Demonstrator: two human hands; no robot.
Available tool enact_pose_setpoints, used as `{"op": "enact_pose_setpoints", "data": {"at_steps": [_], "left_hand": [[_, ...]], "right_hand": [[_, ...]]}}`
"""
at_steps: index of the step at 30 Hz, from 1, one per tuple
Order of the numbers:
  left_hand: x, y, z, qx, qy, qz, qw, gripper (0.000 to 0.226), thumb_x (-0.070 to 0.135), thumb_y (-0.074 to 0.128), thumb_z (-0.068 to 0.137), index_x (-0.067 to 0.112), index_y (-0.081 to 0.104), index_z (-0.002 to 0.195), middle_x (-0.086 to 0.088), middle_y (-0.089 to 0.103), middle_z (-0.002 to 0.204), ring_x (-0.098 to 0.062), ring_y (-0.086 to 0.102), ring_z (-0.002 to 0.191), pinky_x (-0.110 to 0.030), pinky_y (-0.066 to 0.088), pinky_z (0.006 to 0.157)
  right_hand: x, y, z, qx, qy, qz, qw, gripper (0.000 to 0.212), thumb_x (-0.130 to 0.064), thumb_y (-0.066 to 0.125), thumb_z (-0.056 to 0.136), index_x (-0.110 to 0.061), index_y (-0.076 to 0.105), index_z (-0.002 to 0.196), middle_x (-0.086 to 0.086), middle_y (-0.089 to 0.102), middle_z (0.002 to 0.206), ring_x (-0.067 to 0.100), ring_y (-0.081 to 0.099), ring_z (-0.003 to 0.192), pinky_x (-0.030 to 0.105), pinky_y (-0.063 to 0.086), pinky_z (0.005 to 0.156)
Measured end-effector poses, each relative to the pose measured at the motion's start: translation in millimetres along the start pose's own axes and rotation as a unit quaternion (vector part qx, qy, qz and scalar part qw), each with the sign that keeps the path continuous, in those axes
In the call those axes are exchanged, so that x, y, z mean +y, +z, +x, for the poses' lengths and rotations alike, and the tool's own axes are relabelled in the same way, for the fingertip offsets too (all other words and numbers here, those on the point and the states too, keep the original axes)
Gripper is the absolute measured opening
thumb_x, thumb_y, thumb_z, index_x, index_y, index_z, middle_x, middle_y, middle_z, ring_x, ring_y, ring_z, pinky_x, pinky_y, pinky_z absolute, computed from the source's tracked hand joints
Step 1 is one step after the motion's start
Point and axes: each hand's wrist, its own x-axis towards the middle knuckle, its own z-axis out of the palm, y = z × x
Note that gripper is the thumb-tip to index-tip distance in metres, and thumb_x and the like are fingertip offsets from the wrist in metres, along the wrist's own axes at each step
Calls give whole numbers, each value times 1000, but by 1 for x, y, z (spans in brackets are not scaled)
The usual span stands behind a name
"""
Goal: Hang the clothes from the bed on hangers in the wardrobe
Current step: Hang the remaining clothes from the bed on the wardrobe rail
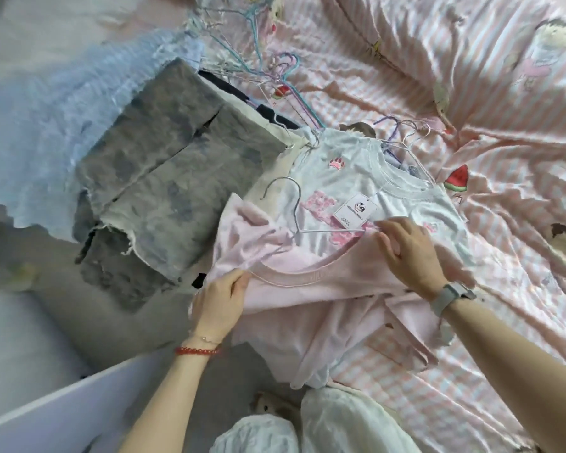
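While clothes cover the striped sheet [471,76], the left hand [219,308] grips the pink top [307,289]. The right hand [409,253] pinches its collar by the hanger [294,204].

We can't see one shoulder of the white hanger [307,220]; it's tucked inside the pink shirt [307,289]. The right hand [409,253] covers the other end. The white t-shirt [373,191] is half buried under the pink one, its print mostly hidden. The tag [356,209] text is too small to read. The pile of hangers [242,60] is blurry, uncountable. The bed [471,93] is cut off top and right.
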Motion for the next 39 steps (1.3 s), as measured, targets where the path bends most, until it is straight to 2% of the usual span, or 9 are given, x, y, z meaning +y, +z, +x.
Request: {"op": "enact_pose_setpoints", "data": {"at_steps": [3,6,9,13,16,23,28,32,39], "left_hand": [[-46,-34,-42,86,-80,14,993,22,31,50,91,18,65,83,-18,65,77,-41,57,75,-40,45,64],[-79,-67,-95,211,-143,37,966,37,36,40,89,10,60,72,-20,62,71,-41,55,70,-39,40,61],[-112,-92,-158,330,-213,64,918,46,39,32,83,8,61,65,-19,61,64,-37,55,65,-40,40,64],[-168,-111,-254,440,-313,106,835,37,29,37,84,8,61,65,-16,63,67,-36,55,70,-44,42,75],[-203,-111,-323,494,-394,80,771,35,26,38,86,7,63,71,-18,65,78,-38,59,80,-56,41,83],[-243,-116,-470,621,-490,45,611,41,24,35,87,-3,65,84,-26,65,101,-43,57,106,-62,31,95],[-263,-145,-558,673,-509,43,535,33,17,40,89,-4,65,97,-26,61,115,-44,45,123,-61,32,95],[-267,-153,-623,716,-500,106,475,27,20,50,86,-2,65,94,-22,67,100,-46,57,105,-54,44,84],[-248,-196,-687,757,-500,117,404,53,39,42,83,0,57,116,-21,56,119,-39,47,117,-47,34,100]], "right_hand": [[-59,26,6,-9,-86,-1,996,41,-31,35,90,-4,63,104,13,62,92,33,59,84,44,44,75],[-127,51,4,-12,-173,-15,985,35,-26,40,88,-4,62,105,13,63,93,34,58,84,41,40,78],[-193,73,-2,-72,-237,0,969,38,-27,39,87,-2,63,103,16,63,95,38,58,89,45,46,80],[-281,99,-39,-134,-361,30,922,33,-24,39,86,-3,64,84,16,61,75,37,60,68,40,49,62],[-341,113,-86,-174,-462,63,867,35,-25,36,87,-2,62,87,14,57,71,34,57,64,35,44,60],[-442,130,-203,-277,-643,133,702,13,-27,35,88,-23,46,94,-7,46,82,15,49,67,25,39,55],[-521,135,-276,-268,-698,162,643,20,-26,35,89,-22,51,100,-3,68,78,15,61,63,18,40,55],[-582,135,-329,-244,-734,222,594,19,-24,35,89,-21,52,96,-3,68,74,15,59,61,20,38,57],[-677,150,-413,-216,-752,285,554,36,-29,35,89,-11,66,87,4,69,67,27,64,53,27,49,46]]}}
